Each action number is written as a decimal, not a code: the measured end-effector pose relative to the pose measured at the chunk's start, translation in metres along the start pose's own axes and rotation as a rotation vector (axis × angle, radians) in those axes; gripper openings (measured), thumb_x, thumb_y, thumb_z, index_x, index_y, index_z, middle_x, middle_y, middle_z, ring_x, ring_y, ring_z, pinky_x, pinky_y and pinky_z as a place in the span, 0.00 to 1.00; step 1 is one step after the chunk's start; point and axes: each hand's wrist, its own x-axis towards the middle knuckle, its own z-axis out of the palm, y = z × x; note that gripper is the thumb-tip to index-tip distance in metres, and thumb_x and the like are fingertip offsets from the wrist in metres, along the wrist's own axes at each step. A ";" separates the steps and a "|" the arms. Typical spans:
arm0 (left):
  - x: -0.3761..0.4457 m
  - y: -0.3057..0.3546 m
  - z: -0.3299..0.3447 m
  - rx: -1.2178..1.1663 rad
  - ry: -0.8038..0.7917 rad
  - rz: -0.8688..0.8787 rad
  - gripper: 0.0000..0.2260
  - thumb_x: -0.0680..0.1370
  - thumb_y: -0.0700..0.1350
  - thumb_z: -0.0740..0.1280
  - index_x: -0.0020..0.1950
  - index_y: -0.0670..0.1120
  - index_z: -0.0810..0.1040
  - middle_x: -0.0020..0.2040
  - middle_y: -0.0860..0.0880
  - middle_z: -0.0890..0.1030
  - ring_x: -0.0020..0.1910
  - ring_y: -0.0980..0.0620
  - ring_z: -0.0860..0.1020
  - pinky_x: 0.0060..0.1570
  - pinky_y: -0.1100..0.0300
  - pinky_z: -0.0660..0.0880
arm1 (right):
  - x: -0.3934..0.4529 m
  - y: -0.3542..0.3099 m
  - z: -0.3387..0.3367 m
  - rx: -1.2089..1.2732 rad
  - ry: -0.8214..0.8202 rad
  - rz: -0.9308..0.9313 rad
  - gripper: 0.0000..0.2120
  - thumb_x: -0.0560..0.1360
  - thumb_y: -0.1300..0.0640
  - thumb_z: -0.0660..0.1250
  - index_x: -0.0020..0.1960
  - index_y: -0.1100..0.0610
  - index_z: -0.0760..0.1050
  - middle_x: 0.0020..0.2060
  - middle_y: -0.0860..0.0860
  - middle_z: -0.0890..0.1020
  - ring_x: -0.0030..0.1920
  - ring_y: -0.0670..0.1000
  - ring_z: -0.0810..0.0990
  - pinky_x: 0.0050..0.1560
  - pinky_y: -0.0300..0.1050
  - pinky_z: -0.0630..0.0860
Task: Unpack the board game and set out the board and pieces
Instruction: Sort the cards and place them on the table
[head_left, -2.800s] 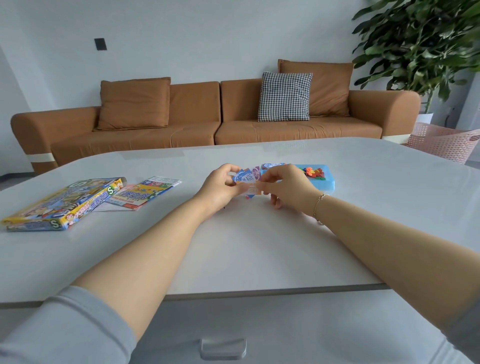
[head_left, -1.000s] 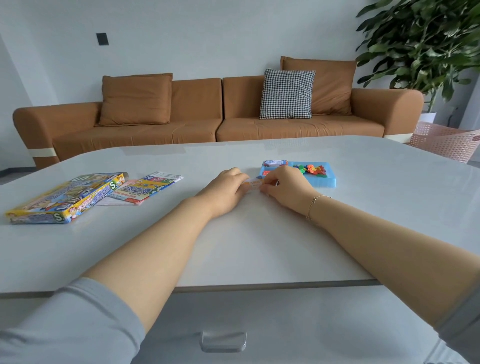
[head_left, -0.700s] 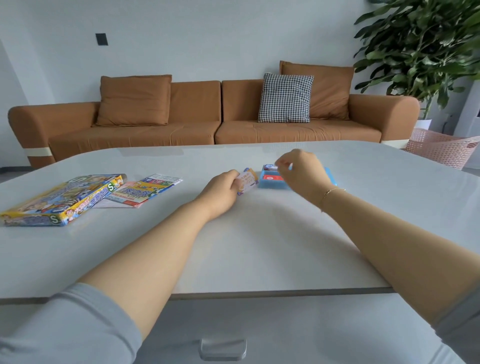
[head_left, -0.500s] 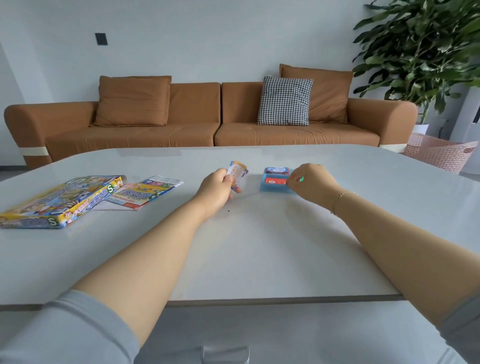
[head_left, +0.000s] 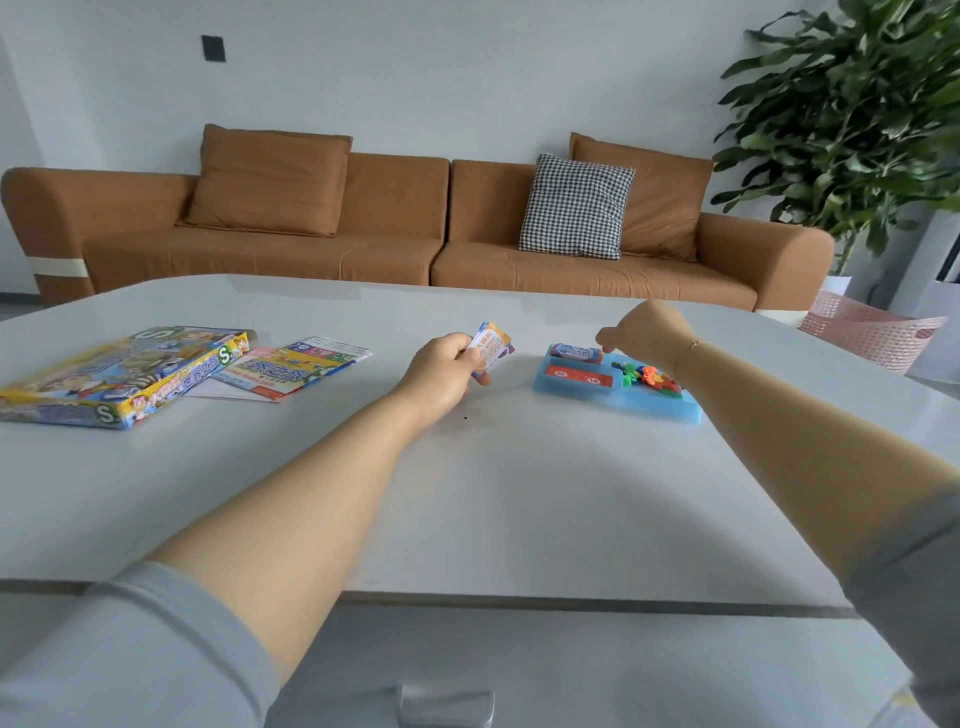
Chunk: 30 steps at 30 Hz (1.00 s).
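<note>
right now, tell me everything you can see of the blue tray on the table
The blue tray looks like thin moulded plastic, a shallow rectangle lying flat on the white table, right of centre. Its compartments hold a red card stack, a blue-topped card stack behind it, and small colourful pieces to the right. The right hand reaches over its far edge at the blue-topped stack.

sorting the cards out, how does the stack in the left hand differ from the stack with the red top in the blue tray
The held stack is pinched in the left hand, lifted off the table and tilted on edge; the red-topped stack lies flat in a compartment of the blue tray. The held stack's face shows orange and white, the tray stack's red. Both are small card stacks.
</note>
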 end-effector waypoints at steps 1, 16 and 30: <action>0.000 0.000 0.000 0.003 -0.002 0.003 0.09 0.81 0.40 0.54 0.46 0.44 0.73 0.38 0.52 0.79 0.32 0.52 0.67 0.36 0.59 0.65 | 0.004 -0.001 0.003 -0.011 -0.026 0.010 0.17 0.73 0.51 0.66 0.31 0.60 0.72 0.27 0.52 0.70 0.27 0.50 0.67 0.27 0.41 0.63; 0.004 -0.003 0.002 0.083 -0.039 0.024 0.10 0.81 0.41 0.55 0.49 0.43 0.75 0.41 0.50 0.80 0.31 0.52 0.67 0.35 0.59 0.66 | 0.019 -0.017 0.013 -0.123 -0.193 0.064 0.28 0.66 0.40 0.73 0.53 0.61 0.71 0.35 0.53 0.74 0.36 0.50 0.73 0.32 0.41 0.67; 0.007 0.014 0.009 -0.005 -0.079 -0.133 0.09 0.82 0.42 0.53 0.49 0.45 0.73 0.45 0.45 0.79 0.30 0.54 0.75 0.27 0.65 0.71 | -0.003 -0.053 0.004 -0.099 -0.484 -0.035 0.30 0.70 0.53 0.74 0.65 0.66 0.67 0.66 0.60 0.73 0.67 0.61 0.71 0.66 0.56 0.70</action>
